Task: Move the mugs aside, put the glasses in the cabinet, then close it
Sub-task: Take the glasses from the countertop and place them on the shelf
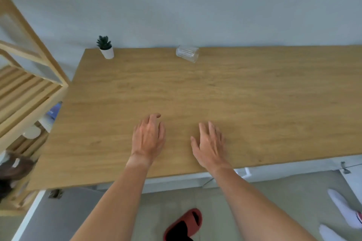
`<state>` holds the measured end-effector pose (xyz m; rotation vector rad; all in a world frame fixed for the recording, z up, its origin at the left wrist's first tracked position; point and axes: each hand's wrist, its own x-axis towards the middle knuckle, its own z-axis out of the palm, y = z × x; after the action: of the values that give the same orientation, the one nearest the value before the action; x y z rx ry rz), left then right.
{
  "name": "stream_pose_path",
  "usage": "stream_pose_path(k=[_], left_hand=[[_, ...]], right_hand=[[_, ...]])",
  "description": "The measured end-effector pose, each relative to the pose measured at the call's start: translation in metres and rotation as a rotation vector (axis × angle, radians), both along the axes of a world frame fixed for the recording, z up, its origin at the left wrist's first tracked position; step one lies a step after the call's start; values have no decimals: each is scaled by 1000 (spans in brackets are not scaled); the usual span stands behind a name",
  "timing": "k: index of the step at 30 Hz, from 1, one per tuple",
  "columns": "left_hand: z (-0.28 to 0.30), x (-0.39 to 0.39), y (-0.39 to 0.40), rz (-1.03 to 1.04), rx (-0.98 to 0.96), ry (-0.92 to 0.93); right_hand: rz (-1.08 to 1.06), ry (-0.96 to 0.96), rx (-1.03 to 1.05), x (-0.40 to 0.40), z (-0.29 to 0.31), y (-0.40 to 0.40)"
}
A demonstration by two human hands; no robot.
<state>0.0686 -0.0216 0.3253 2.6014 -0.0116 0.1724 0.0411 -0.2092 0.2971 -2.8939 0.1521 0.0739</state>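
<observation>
A clear ribbed glass [187,53] stands upside down near the far edge of the wooden table [254,103], by the wall. My left hand [148,137] and my right hand [210,146] hover palm down over the near middle of the table, fingers apart and empty, well short of the glass. A wooden cabinet [25,92] with slatted shelves stands at the left, its glass-paned door [29,53] swung open. A pale rounded object [32,131] sits on a lower shelf; I cannot tell if it is a mug.
A small potted plant [105,47] stands at the table's far left corner. Another person's dark hair [11,172] shows at the left edge. On the floor are a red slipper [184,225] and white-socked feet [342,213]. The wall lies just beyond the table.
</observation>
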Motion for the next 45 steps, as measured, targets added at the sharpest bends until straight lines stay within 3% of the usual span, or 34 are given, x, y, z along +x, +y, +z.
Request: stream_pose_path(k=[6,11,15,23,30,45], left_hand=[[2,146,-41,-64,137,-41],[2,247,-67,-85,363,-26],[6,307,-91,-64,394,-31],[3,387,-129,-321,492,18],[-7,373,-137,-195,365,-80],[-24,173,-84,-19,-312,-278]], right_hand=[[61,51,-8,93,-20,-37],[71,-75,-29,96,-31,-41],[72,-48,-44,102,-35,-42],[78,-30,-29,106,-40,-43],[85,-23,-28,106,-39,-45],[49,-21,-18,99,-35,-42]])
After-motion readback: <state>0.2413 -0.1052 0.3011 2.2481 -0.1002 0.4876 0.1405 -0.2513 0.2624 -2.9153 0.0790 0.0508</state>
